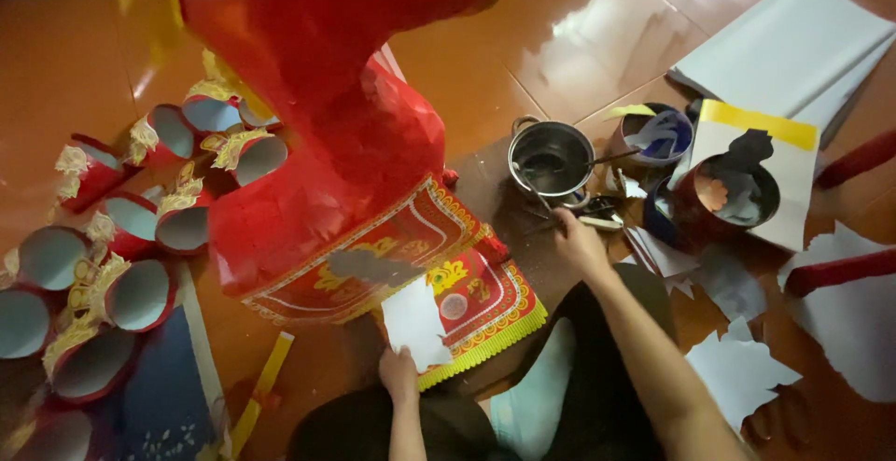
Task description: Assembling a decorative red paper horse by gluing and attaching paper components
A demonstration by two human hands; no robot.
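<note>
Down on the polished floor (579,32), the left hand (399,374) pinches the near edge of a white paper piece (415,323) lying on a red and gold decorated sheet (467,298); it looks thin, light and easily torn, best taken by its edge. The right hand (579,240) reaches forward, arm outstretched, fingers closed around a thin tool near the metal pot (551,158).

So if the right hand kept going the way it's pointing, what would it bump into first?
Most likely the small metal pot. The right hand points up and slightly left at a brush handle beside the pot, whose rim lies just beyond the fingertips. Depth is hard to judge.
</note>
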